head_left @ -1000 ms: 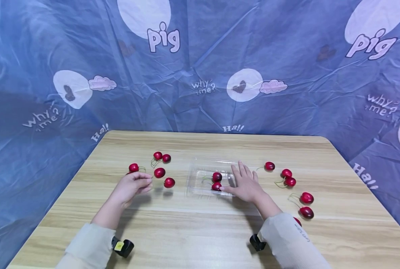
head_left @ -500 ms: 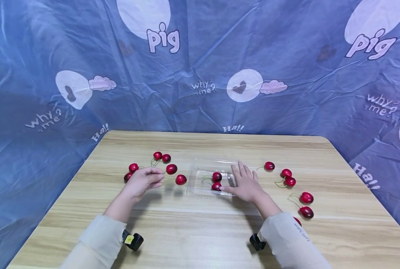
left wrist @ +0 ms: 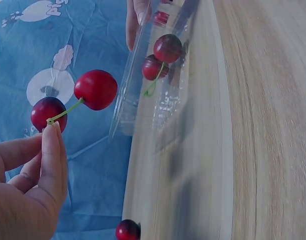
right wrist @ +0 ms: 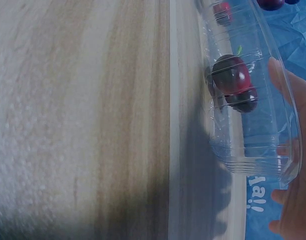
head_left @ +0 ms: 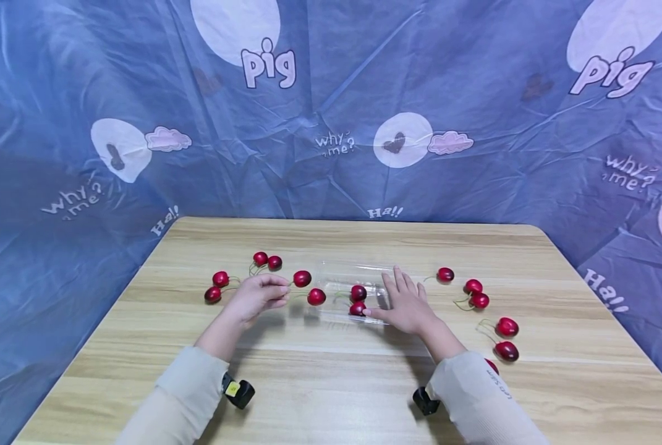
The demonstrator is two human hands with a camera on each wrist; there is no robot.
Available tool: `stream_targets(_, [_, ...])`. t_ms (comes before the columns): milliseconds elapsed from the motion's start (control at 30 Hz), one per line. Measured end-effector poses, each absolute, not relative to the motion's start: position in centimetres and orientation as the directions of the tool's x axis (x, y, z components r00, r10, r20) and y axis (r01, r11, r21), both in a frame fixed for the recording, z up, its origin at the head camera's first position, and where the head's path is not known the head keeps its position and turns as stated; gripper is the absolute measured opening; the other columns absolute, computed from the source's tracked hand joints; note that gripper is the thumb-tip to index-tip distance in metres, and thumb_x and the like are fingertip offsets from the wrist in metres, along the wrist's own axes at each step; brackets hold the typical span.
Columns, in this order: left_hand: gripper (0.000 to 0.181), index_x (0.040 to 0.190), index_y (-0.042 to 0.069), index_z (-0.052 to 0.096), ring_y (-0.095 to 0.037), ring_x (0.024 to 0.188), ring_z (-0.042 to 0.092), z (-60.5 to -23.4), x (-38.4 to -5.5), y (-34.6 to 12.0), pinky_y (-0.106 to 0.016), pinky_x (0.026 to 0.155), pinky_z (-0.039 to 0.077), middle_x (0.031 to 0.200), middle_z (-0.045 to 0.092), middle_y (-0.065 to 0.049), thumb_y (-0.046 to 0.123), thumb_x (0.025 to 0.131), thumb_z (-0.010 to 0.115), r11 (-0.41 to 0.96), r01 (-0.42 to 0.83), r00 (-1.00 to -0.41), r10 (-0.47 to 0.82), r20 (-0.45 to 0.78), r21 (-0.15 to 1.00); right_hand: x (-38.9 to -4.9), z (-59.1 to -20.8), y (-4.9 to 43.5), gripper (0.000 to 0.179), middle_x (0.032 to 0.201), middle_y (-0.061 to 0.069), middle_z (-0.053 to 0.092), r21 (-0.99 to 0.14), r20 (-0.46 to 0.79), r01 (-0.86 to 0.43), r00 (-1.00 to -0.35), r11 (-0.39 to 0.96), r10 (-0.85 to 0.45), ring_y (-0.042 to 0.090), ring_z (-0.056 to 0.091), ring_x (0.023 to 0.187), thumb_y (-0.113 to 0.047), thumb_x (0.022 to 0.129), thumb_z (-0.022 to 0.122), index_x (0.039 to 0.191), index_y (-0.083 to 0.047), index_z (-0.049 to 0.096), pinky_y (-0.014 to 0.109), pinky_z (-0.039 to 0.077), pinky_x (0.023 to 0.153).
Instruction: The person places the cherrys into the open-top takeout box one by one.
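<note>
In the head view my left hand (head_left: pixel 258 296) pinches the joined green stems of two red cherries (head_left: pixel 316 296), with thumb and fingertips at the stem end. The fruit hangs at the left edge of a clear plastic box (head_left: pixel 336 264), raised over the table. The left wrist view shows the stem tip (left wrist: pixel 51 121) between the fingertips. Two more cherries (head_left: pixel 358 293) lie inside the box. My right hand (head_left: pixel 405 306) rests on the box's right end, fingers spread, thumb near its front edge. From the right wrist, its fingers (right wrist: pixel 295 215) show along the rim.
Left of the box lie two cherry pairs, one farther back (head_left: pixel 261 259) and one behind the left hand (head_left: pixel 212 295). Several cherries (head_left: pixel 507 327) are scattered on the right, one partly hidden by the right sleeve (head_left: pixel 475 389). A blue printed cloth (head_left: pixel 331 179) hangs behind the wooden table (head_left: pixel 331 389).
My left hand has moved right with the two cherries, from beside the left cherry pairs to the box's left edge. The right hand and the box have stayed put.
</note>
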State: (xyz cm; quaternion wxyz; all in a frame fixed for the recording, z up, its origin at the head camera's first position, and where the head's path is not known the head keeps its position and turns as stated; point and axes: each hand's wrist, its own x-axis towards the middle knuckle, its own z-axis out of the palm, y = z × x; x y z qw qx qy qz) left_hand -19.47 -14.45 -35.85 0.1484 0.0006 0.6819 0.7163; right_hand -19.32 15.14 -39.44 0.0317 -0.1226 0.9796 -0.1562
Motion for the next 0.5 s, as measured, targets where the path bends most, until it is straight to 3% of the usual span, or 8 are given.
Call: stream_targets(500, [0.023,0.102,-0.015,0.049,-0.016,0.071,0.058,-36.7,-20.8,-12.4,-0.026,0.071,0.050,0.081,0.055,-0.011,-0.006,0.080,0.052,-0.007,-0.227,-0.951,0.218,-0.220,0.974,-19.4,-39.8,15.2,0.093,0.140,0.023,0.006,-0.310,-0.016,-0.230,-0.969,0.922,-0.247,0.040,0.008,0.125,-0.063,0.072,0.049,0.136,-0.002,0.020,0.060,0.004,0.096])
